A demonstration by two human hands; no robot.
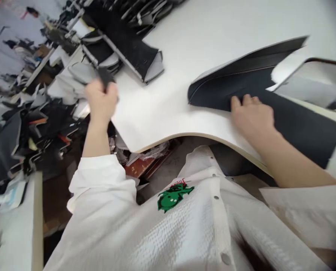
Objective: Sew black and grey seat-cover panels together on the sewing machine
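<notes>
My left hand (101, 99) is blurred with motion above the table's near left corner. Its fingertips seem to pinch a dark piece of material (106, 77), with a grey oval piece (82, 72) just beyond it. My right hand (252, 120) lies flat with spread fingers on a large dark panel (241, 88), which has a stitched seam and a pale backing. The panel rests on a white table (168, 113) with a curved, wood-toned front edge. Its right end runs under a pale sheet (306, 82).
Dark and grey panels lie stacked on a metal-framed rack (120, 41) at the table's far left. A heap of cut pieces (24, 139) fills the left side. A second white table (15, 226) stands at lower left. Scraps and a red-brown board (138, 167) lie below the curved edge.
</notes>
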